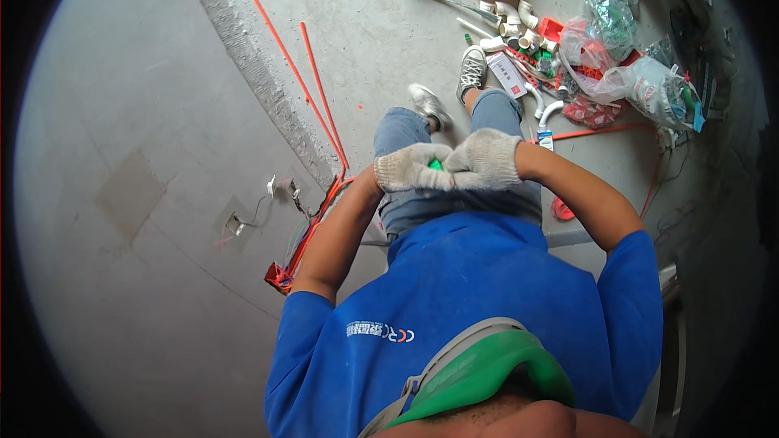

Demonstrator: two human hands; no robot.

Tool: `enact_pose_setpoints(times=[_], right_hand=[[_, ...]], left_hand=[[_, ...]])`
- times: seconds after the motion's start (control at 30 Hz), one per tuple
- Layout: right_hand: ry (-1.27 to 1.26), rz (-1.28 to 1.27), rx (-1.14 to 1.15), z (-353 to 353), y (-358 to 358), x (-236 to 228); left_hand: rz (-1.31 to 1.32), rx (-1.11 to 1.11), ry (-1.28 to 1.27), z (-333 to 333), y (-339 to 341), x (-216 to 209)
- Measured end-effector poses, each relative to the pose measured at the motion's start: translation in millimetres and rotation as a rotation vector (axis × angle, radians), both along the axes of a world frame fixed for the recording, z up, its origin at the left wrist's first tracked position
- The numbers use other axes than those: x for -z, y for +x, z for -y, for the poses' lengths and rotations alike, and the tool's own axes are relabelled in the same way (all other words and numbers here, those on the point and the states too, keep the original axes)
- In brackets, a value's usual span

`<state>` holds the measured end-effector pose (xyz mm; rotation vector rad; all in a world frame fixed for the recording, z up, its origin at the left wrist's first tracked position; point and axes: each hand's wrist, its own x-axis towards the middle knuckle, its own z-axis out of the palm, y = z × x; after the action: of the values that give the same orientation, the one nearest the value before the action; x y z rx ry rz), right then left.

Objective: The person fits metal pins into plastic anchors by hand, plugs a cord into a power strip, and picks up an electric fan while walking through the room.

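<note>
head view: both gloved hands (450, 166) enclose a green piece (436, 165), axis hidden.

Short-sleeved blue work shirt (479, 300), bright royal blue, small white printed logo across the chest and sleeves ending above the elbows, forearms bare. Faded blue jeans (454, 195), rolled or cropped around the knee by the looks of it. Grey canvas sneakers (472, 70) with white laces and pale soles, pretty dusty. White knitted cotton work gloves on both hands, left hand (408, 168) and right hand (487, 159), ribbed cuffs at the wrists, a bit grubby on the knuckles. Green hard-hat brim (487, 369) at the bottom edge of the view, with a grey webbing chin strap (454, 349) looping beneath it.
</note>
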<state>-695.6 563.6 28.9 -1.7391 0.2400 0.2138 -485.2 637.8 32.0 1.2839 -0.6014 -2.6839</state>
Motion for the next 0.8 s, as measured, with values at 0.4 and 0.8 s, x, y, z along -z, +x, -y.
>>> enact_pose_setpoints(times=[0.4, 0.8], right_hand=[[0.888, -0.364, 0.634, 28.3, -4.3, 259.6], [-0.006, -0.123, 0.735, 92.4, -11.2, 500.7]], left_hand=[[-0.005, -0.051, -0.211, 77.2, 56.3, 264.1], [0.285, 0.266, -0.389, 175.7, 9.0, 482.7]])
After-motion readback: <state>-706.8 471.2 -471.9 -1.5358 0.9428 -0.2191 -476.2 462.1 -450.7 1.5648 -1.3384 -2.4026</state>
